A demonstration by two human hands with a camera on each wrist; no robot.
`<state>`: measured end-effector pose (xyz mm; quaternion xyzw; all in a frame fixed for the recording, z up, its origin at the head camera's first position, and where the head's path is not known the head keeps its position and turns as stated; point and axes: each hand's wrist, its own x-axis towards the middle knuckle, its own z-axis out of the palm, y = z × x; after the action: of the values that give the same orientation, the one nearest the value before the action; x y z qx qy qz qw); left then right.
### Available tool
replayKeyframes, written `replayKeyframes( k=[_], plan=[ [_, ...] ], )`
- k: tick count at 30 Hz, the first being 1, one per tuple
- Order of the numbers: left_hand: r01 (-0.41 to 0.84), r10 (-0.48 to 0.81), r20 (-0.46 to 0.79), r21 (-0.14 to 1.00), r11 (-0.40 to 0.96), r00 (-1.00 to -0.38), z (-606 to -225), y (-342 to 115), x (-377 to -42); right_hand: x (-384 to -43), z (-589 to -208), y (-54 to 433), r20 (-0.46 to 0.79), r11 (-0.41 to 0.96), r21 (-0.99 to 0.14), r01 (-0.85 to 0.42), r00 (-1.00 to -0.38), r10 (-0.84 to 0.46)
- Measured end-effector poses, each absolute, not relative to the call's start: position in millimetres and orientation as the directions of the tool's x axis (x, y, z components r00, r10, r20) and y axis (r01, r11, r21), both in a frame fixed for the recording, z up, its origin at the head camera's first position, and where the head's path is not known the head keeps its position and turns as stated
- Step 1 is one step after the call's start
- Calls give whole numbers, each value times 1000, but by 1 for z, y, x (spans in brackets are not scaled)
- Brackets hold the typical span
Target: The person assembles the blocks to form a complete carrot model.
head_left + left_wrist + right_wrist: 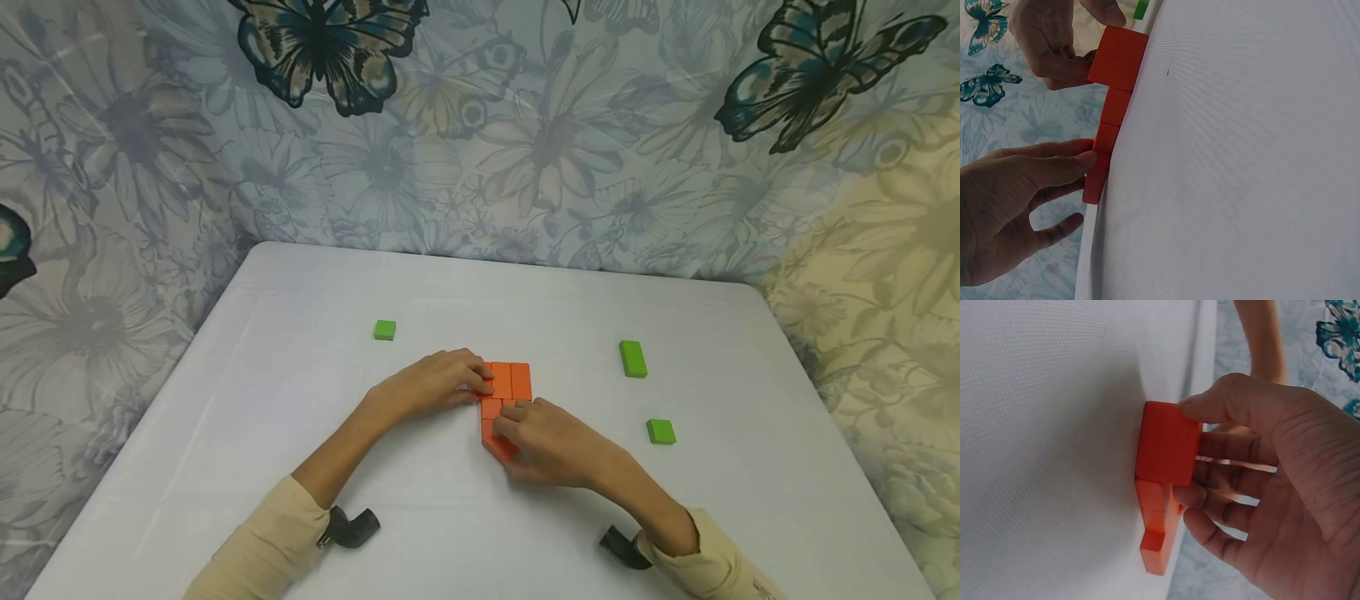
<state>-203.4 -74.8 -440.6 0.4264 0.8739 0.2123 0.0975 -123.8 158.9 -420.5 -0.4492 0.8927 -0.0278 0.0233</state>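
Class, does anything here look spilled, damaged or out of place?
Nothing plainly stands out: no visible spill or damage. Orange blocks sit together, partly hidden by the right hand; three green blocks lie apart.

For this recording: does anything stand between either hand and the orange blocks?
Nothing visible does. The left hand and right hand both touch the orange blocks. The green blocks lie apart from them on the table.

Orange blocks (pixel 521 382): we see them smooth and plain, set edge to edge in a narrow group on the table (pixel 315 333).
Far end: the left hand (pixel 442 385) touches its left side.
Near end: the right hand (pixel 558 442) grips a square-faced block (pixel 1169 444).
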Motion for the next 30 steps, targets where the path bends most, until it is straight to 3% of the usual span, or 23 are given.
replayKeyframes(
  k=[14, 25, 30],
  plan=[
    [705, 787, 0, 444, 553, -617, -440, -74, -203, -124, -412, 164, -52, 640, -159, -752, -641, -766],
    [746, 803, 2, 372, 553, -596, -440, -72, -202, -154, -386, 229, 18, 823, -218, -524, -846, -534],
    [792, 825, 25, 298, 533, -564, -438, -71, -199, -173, -390, 274, -82, 899, -204, -388, -908, -411]
  ],
)
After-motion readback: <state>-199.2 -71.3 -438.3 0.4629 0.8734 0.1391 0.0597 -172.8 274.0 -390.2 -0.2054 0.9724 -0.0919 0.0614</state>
